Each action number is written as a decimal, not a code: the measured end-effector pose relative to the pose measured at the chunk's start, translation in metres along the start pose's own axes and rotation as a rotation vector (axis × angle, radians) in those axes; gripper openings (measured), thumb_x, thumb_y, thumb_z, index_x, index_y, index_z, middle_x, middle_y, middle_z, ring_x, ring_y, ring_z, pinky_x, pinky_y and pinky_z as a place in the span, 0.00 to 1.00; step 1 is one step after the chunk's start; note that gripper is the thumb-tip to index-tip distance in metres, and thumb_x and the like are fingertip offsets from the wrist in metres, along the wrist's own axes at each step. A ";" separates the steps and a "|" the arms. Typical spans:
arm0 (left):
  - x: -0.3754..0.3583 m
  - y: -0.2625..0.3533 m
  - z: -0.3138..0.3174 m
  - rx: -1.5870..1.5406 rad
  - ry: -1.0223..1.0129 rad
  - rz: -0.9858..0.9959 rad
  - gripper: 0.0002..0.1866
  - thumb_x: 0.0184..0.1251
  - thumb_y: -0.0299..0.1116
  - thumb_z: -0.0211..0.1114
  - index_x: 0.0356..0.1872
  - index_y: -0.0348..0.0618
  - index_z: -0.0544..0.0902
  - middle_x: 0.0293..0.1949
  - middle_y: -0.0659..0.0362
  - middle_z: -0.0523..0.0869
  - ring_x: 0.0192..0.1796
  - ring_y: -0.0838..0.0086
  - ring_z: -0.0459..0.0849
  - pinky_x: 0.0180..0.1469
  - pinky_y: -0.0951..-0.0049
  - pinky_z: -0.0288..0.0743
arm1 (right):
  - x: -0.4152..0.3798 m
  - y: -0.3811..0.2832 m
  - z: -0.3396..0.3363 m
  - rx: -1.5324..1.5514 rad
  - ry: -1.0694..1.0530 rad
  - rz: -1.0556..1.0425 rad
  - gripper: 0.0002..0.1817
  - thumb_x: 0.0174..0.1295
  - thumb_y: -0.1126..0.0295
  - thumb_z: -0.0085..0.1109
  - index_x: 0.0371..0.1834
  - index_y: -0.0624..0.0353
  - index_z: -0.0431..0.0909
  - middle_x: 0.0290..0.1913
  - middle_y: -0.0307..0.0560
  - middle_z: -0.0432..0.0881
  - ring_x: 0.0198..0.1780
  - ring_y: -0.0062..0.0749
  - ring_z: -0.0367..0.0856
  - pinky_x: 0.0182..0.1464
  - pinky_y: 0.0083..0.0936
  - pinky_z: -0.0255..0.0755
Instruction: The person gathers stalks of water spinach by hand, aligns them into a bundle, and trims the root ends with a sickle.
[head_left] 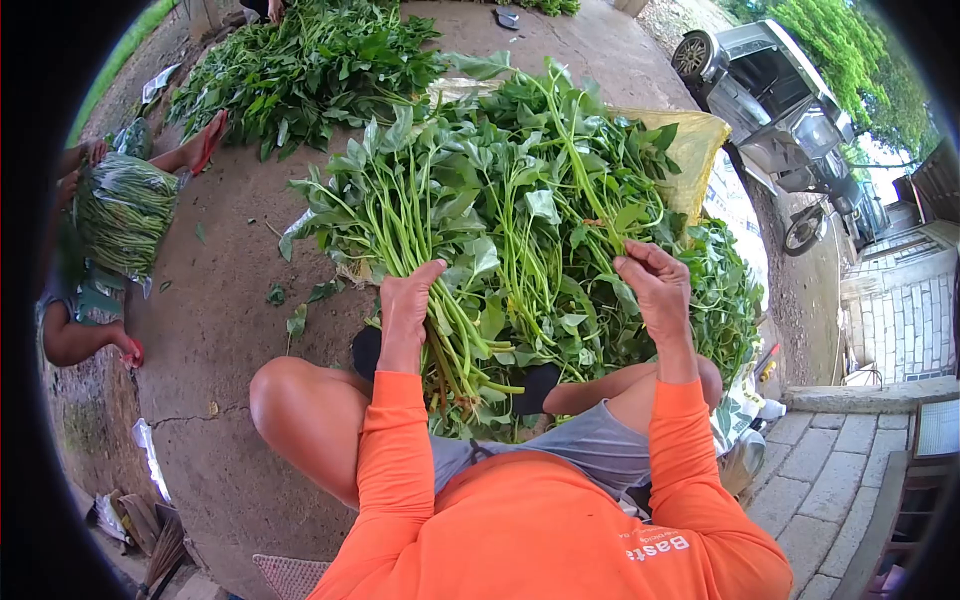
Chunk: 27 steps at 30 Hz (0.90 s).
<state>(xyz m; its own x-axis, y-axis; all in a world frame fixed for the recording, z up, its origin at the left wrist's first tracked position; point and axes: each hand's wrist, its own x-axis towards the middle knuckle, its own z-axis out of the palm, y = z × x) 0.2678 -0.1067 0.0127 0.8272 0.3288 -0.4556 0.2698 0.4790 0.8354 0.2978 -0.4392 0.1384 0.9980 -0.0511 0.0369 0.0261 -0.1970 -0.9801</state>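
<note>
My left hand [404, 305] is wrapped round a thick bunch of leafy green stems [400, 215], thumb on top, with the cut ends pointing down toward my lap. My right hand [655, 285] pinches a single leafy stem [585, 185] between thumb and fingers; it slants up and to the left. Between and beyond my hands lies a large heap of the same loose leafy greens [525, 250], in front of my folded legs. Leaves partly hide the ends of the stems.
Another pile of greens [310, 70] lies on the concrete ahead. At left, another person sits with a bundle of stems [125, 215]. A yellow sack [690, 150] edges my heap. A vehicle [770, 100] stands at upper right, a paved ledge [830, 470] at lower right.
</note>
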 end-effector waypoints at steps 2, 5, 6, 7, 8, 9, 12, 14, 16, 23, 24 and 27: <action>0.002 -0.004 0.002 -0.028 -0.038 -0.012 0.17 0.62 0.28 0.80 0.50 0.31 0.91 0.44 0.54 0.93 0.41 0.71 0.90 0.49 0.67 0.83 | -0.003 -0.006 0.007 -0.267 0.033 -0.194 0.14 0.68 0.77 0.73 0.56 0.69 0.90 0.44 0.38 0.90 0.42 0.16 0.84 0.46 0.17 0.78; -0.006 -0.005 0.007 -0.041 -0.045 -0.037 0.18 0.61 0.29 0.81 0.50 0.31 0.91 0.43 0.55 0.93 0.40 0.71 0.90 0.46 0.67 0.83 | -0.011 -0.011 0.024 -0.432 0.083 -0.330 0.13 0.69 0.77 0.71 0.55 0.69 0.90 0.43 0.40 0.88 0.41 0.19 0.84 0.45 0.18 0.78; -0.005 -0.011 0.007 -0.019 -0.048 -0.040 0.18 0.62 0.30 0.81 0.49 0.31 0.91 0.42 0.55 0.93 0.39 0.71 0.89 0.45 0.67 0.82 | -0.018 -0.007 0.033 -0.444 0.049 -0.296 0.14 0.68 0.77 0.71 0.55 0.68 0.90 0.43 0.41 0.88 0.41 0.20 0.84 0.45 0.19 0.77; -0.002 -0.019 0.009 -0.037 -0.061 -0.038 0.19 0.62 0.32 0.82 0.50 0.30 0.90 0.42 0.55 0.93 0.39 0.72 0.89 0.44 0.67 0.83 | -0.021 -0.004 0.044 -0.456 0.020 -0.273 0.14 0.68 0.77 0.70 0.55 0.68 0.90 0.42 0.42 0.88 0.40 0.21 0.83 0.45 0.20 0.77; 0.001 -0.028 0.011 -0.055 -0.081 -0.034 0.21 0.62 0.34 0.82 0.51 0.29 0.90 0.42 0.55 0.92 0.40 0.72 0.90 0.44 0.68 0.84 | -0.025 -0.002 0.054 -0.470 -0.002 -0.253 0.14 0.68 0.77 0.70 0.55 0.68 0.90 0.42 0.43 0.88 0.40 0.21 0.83 0.45 0.20 0.77; 0.001 -0.035 0.015 -0.083 -0.100 -0.047 0.20 0.63 0.34 0.82 0.50 0.30 0.90 0.42 0.56 0.92 0.39 0.72 0.90 0.44 0.68 0.85 | -0.029 0.016 0.065 -0.397 -0.077 -0.221 0.15 0.68 0.75 0.70 0.56 0.67 0.90 0.42 0.43 0.88 0.40 0.21 0.82 0.44 0.20 0.76; 0.009 -0.070 0.013 -0.256 -0.206 -0.221 0.19 0.68 0.38 0.80 0.52 0.36 0.88 0.42 0.57 0.92 0.39 0.70 0.92 0.45 0.65 0.90 | -0.048 0.075 0.095 -0.241 -0.255 0.315 0.18 0.67 0.68 0.71 0.55 0.67 0.91 0.37 0.36 0.90 0.35 0.16 0.79 0.40 0.19 0.73; 0.024 -0.104 0.006 -0.370 -0.239 -0.274 0.18 0.70 0.40 0.78 0.54 0.40 0.87 0.43 0.57 0.92 0.39 0.69 0.93 0.44 0.62 0.91 | -0.059 0.104 0.108 -0.131 -0.253 0.526 0.16 0.66 0.71 0.72 0.53 0.70 0.90 0.38 0.38 0.90 0.36 0.17 0.81 0.41 0.18 0.73; 0.024 -0.111 -0.002 -0.459 -0.309 -0.424 0.19 0.70 0.39 0.79 0.55 0.43 0.86 0.43 0.57 0.93 0.41 0.67 0.93 0.46 0.61 0.92 | -0.062 0.131 0.112 -0.112 -0.267 0.586 0.18 0.65 0.69 0.72 0.53 0.70 0.90 0.40 0.39 0.91 0.38 0.19 0.82 0.43 0.20 0.75; 0.017 -0.145 0.010 -0.247 -0.129 -0.149 0.19 0.67 0.38 0.82 0.53 0.41 0.86 0.39 0.59 0.91 0.36 0.70 0.90 0.40 0.66 0.88 | -0.089 0.155 0.127 -0.289 -0.271 0.606 0.17 0.65 0.64 0.69 0.48 0.67 0.91 0.36 0.40 0.90 0.35 0.22 0.81 0.40 0.26 0.74; 0.023 -0.152 0.012 -0.184 -0.113 -0.172 0.19 0.66 0.37 0.82 0.52 0.39 0.87 0.39 0.58 0.91 0.35 0.71 0.90 0.38 0.67 0.87 | -0.089 0.153 0.128 -0.308 -0.286 0.596 0.16 0.66 0.64 0.69 0.48 0.66 0.92 0.35 0.40 0.89 0.34 0.22 0.80 0.39 0.26 0.74; 0.020 -0.137 0.007 -0.036 -0.181 -0.382 0.16 0.63 0.35 0.81 0.44 0.33 0.88 0.34 0.56 0.90 0.29 0.71 0.89 0.33 0.68 0.85 | -0.096 0.156 0.131 -0.325 -0.303 0.567 0.16 0.69 0.63 0.66 0.47 0.65 0.92 0.32 0.39 0.88 0.32 0.21 0.79 0.38 0.26 0.73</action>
<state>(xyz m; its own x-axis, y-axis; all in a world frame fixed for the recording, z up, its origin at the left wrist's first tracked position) 0.2507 -0.1714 -0.1087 0.7451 -0.0252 -0.6665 0.5593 0.5681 0.6037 0.2135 -0.3372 -0.0437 0.8263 0.0324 -0.5623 -0.4722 -0.5045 -0.7229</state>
